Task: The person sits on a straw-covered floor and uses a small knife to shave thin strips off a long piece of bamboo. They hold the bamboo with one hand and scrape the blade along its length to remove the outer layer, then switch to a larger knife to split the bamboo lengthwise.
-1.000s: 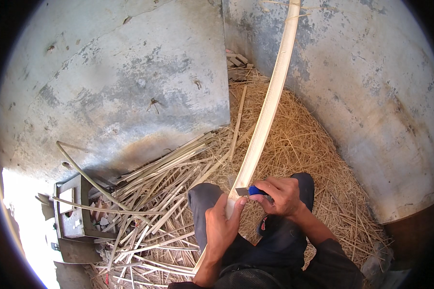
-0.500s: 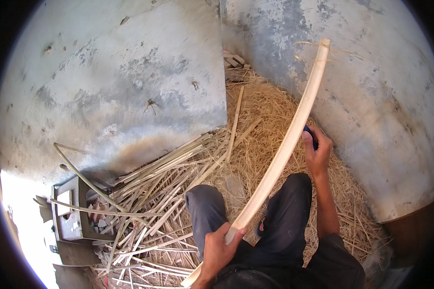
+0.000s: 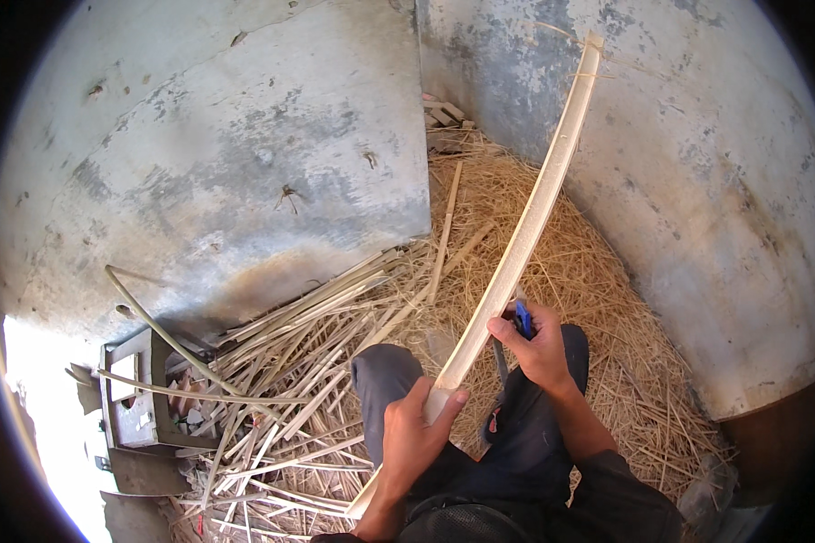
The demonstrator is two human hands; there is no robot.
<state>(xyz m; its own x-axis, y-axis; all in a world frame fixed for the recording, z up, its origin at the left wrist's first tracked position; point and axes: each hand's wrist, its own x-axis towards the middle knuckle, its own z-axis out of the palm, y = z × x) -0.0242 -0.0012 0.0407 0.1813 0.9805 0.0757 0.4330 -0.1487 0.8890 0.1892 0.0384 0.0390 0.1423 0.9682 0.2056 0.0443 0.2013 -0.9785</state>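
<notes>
A long, pale split-bamboo strip (image 3: 536, 213) runs slantwise from my lap up toward the far wall, its hollow inner face showing. Thin fibres hang loose near its far tip. My left hand (image 3: 417, 430) is wrapped round the lower part of the strip, thumb across the face. Further up, my right hand (image 3: 536, 348) is closed on a blue-handled tool (image 3: 522, 319), with its thumb at the strip's right edge. The fingers cover most of the tool, so its working end is hard to make out.
Straw-like shavings (image 3: 507, 195) cover the floor between two worn walls. Many cut strips (image 3: 308, 353) lie piled to the left. A grey box-like case (image 3: 134, 389) stands at the far left, with a bent cane (image 3: 154, 330) leaning over it. My knees flank the strip.
My right hand has come down and left with the blue-handled tool to the strip's edge. My left hand has risen a little, and the strip's far end has shifted up and left.
</notes>
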